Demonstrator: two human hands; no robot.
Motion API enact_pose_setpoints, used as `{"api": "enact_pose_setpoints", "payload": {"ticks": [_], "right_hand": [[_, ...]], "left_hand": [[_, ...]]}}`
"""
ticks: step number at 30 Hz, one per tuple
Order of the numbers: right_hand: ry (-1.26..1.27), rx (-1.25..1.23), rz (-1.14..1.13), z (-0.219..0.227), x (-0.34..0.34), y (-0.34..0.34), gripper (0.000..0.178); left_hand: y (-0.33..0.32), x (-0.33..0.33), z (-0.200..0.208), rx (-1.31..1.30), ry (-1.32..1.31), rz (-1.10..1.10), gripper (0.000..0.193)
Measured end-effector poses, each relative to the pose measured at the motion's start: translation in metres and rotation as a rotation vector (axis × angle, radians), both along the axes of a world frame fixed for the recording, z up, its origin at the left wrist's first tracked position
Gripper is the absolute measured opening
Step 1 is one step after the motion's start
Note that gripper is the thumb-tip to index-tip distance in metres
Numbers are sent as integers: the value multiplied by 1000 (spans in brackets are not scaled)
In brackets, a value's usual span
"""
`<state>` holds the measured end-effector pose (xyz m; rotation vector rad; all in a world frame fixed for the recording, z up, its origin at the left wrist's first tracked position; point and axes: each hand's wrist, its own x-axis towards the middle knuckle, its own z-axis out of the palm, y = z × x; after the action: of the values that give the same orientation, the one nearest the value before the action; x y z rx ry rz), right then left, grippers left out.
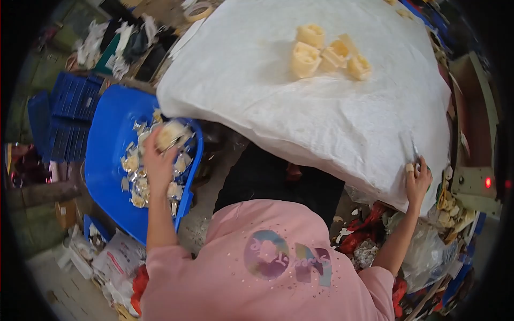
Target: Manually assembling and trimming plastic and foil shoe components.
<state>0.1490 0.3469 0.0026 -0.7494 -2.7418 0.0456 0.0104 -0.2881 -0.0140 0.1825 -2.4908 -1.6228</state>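
Note:
My left hand [159,163] is over a blue plastic bin [112,134]. Its fingers grip a cream-coloured piece [172,135] with shiny metal parts, blurred by motion. Below it in the bin lie several similar cream and silver pieces [140,187]. At the right edge of the white-covered table [257,80], my right hand [418,181] is closed around a slim silver-bladed tool [411,145]. The blade points away from me, and its handle is mostly hidden in my fingers. Several pale yellow, hollow cup-like pieces [308,59] sit together at the far middle of the table.
Blue crates [75,104] stand beyond the bin at the left. White plastic bags [120,262] lie on the floor at lower left. Clear plastic and red bags [369,227] crowd the right side under the table. A metal cabinet-like frame [476,123] stands at the far right.

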Motion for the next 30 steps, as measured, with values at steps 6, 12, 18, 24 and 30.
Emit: {"api": "enact_pose_setpoints", "payload": {"ticks": [6,12,18,24,30], "right_hand": [[134,23,-61,2,-28,-31,39],[232,-10,-120,26,-18,-17,38],[351,-98,-151,47,-13,49,37],[324,-106,-343,59,-52,154,47],[119,-60,-416,53,-72,281,51]], "left_hand": [[-227,107,-94,-800,156,582,49],[-143,16,-85,-913,87,616,54],[77,-17,44,-725,456,307,51],[214,-44,23,-513,476,-815,44],[275,-40,15,-758,512,-809,40]]}}
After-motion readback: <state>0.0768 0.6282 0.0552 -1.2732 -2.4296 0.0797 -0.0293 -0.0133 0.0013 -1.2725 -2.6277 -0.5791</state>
